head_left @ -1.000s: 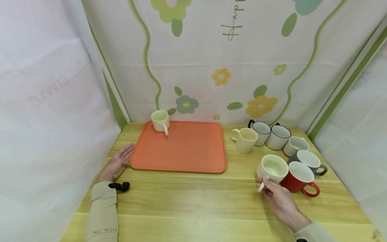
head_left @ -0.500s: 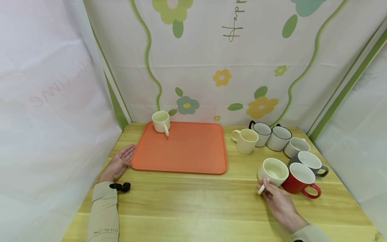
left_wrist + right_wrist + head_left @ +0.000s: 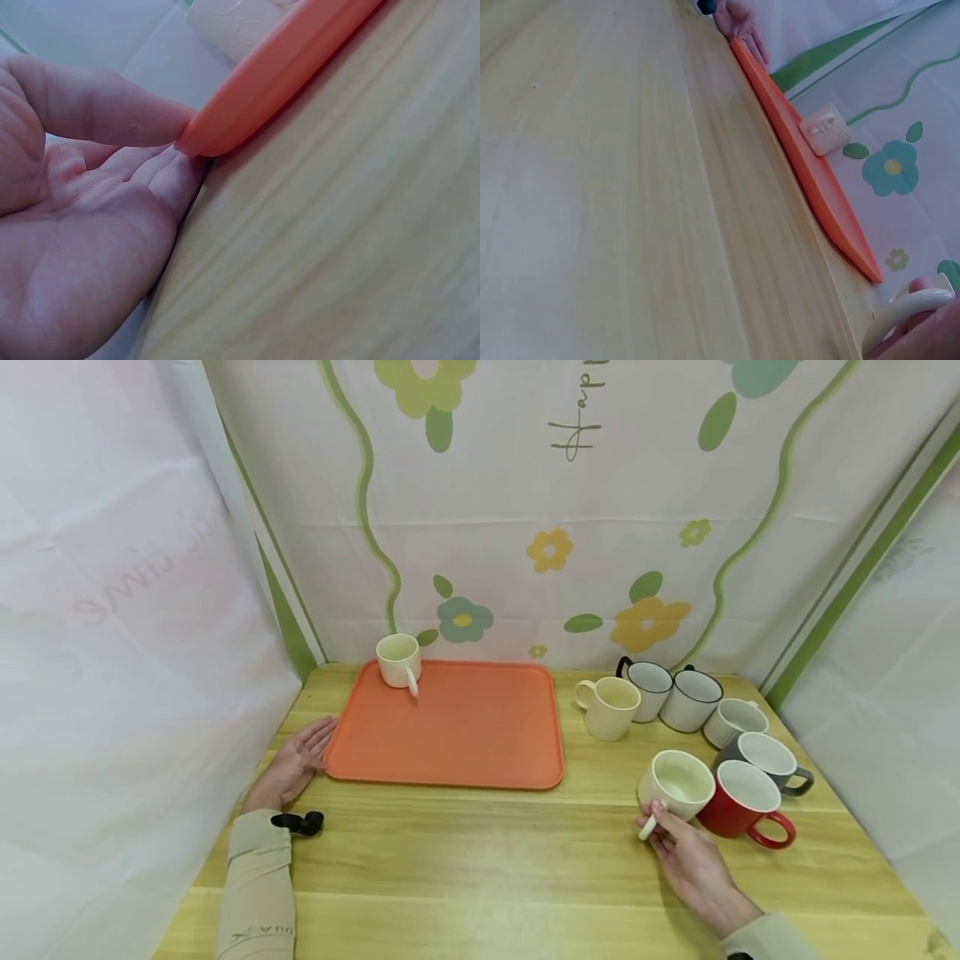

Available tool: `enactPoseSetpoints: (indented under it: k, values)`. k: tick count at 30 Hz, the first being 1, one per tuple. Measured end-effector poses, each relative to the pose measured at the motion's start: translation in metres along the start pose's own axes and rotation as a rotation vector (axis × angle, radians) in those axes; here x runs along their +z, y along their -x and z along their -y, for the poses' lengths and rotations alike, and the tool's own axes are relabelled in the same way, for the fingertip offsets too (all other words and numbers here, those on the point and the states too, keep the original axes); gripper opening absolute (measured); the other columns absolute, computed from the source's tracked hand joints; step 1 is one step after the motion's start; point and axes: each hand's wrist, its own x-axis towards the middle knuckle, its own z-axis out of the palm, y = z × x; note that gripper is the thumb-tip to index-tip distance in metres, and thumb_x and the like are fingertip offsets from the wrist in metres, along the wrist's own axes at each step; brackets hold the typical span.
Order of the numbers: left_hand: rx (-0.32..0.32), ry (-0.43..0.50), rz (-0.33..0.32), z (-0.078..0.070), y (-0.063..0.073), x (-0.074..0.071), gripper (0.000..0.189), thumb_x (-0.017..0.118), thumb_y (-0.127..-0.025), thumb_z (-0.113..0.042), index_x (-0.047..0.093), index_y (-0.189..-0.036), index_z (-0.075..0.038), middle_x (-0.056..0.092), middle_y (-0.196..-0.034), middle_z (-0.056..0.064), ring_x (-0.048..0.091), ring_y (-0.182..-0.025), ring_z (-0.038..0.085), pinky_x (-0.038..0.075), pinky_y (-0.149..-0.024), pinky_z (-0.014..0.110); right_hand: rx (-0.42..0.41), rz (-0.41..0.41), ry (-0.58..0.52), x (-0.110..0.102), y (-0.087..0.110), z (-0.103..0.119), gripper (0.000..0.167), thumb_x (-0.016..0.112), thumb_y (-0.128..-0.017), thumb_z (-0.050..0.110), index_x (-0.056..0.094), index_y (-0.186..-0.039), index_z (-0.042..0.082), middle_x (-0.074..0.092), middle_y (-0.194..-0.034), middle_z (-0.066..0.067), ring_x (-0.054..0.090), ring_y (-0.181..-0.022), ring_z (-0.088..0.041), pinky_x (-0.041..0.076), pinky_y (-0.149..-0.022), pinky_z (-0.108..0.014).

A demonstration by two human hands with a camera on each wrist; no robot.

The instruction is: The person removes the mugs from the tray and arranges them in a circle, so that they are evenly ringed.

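Observation:
My right hand [image 3: 699,868] pinches the handle of a pale cream mug [image 3: 678,781], which stands upright close beside a red mug [image 3: 738,802]. The handle [image 3: 907,311] curves round the fingertips in the right wrist view. At the left, my left hand [image 3: 292,764] lies palm up with straight fingers along the side of an orange tray [image 3: 450,735]. Its thumb [image 3: 127,112] touches the tray's near left corner in the left wrist view. Another cream mug [image 3: 397,662] stands in the tray's far left corner, handle towards me.
Behind the held mug are a yellowish mug [image 3: 611,710], two white mugs with black rims [image 3: 648,689], a ribbed white mug [image 3: 733,724] and a grey mug [image 3: 765,760]. A wooden table [image 3: 480,877] bears everything. Printed cloth walls [image 3: 510,485] stand at the back and sides.
The cream mug in my right hand has shifted very slightly towards me beside the red mug. My left hand and the tray keep their places.

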Motion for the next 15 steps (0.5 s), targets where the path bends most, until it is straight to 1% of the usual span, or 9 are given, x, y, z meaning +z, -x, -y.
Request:
enactPoseSetpoints:
  k: [4,7,9,12,13,15]
  values:
    - [0.009,-0.004,0.003,0.0,0.001,0.0,0.099,0.04,-0.085,0.032,-0.004,-0.168,0.002,-0.009,-0.176,0.024,-0.011,-0.163,0.038,0.046,-0.11,0.009,0.021,-0.017,0.062,0.002,-0.001,0.004,0.025,0.051,-0.112,0.028,0.072,-0.099,0.027,0.072,-0.099,0.015,0.067,-0.095,-0.001,0.052,-0.093,-0.017]
    - [0.01,-0.003,0.004,-0.001,0.001,0.0,0.099,0.04,-0.085,0.032,-0.005,-0.168,0.002,-0.01,-0.176,0.024,-0.011,-0.163,0.038,0.046,-0.11,0.009,0.025,-0.025,0.164,0.001,0.0,0.007,0.021,0.053,-0.111,0.028,0.072,-0.105,0.025,0.074,-0.101,0.014,0.068,-0.099,-0.001,0.054,-0.093,-0.015]
    - [0.005,-0.004,0.001,-0.001,0.001,0.0,0.099,0.04,-0.085,0.032,-0.004,-0.168,0.001,-0.009,-0.176,0.024,-0.01,-0.164,0.037,0.046,-0.11,0.009,0.02,-0.025,0.243,-0.001,0.001,0.01,0.021,0.055,-0.11,0.028,0.073,-0.114,0.018,0.076,-0.106,0.011,0.069,-0.102,0.0,0.056,-0.094,-0.015]
    - [-0.001,0.0,-0.002,-0.001,0.001,0.0,0.099,0.04,-0.086,0.032,-0.003,-0.169,0.0,-0.009,-0.177,0.023,-0.01,-0.164,0.036,0.046,-0.11,0.009,0.018,-0.011,0.402,-0.005,0.004,0.017,0.034,0.058,-0.109,0.027,0.071,-0.13,0.003,0.076,-0.121,0.003,0.07,-0.108,0.001,0.059,-0.099,-0.019]
    - [0.0,0.001,0.0,-0.001,0.0,0.0,0.099,0.04,-0.086,0.032,-0.004,-0.169,0.0,-0.009,-0.177,0.023,-0.01,-0.164,0.037,0.046,-0.11,0.009,0.014,-0.005,0.476,-0.006,0.004,0.02,0.039,0.06,-0.108,0.029,0.07,-0.132,-0.001,0.075,-0.125,-0.001,0.07,-0.108,0.001,0.06,-0.099,-0.021]
    - [0.001,0.003,0.001,-0.001,0.0,0.001,0.099,0.04,-0.086,0.032,-0.004,-0.168,0.001,-0.009,-0.176,0.023,-0.01,-0.164,0.037,0.047,-0.11,0.009,0.005,0.013,0.645,-0.009,0.006,0.029,0.045,0.062,-0.107,0.032,0.07,-0.131,-0.005,0.075,-0.128,-0.005,0.071,-0.107,0.001,0.061,-0.097,-0.023]
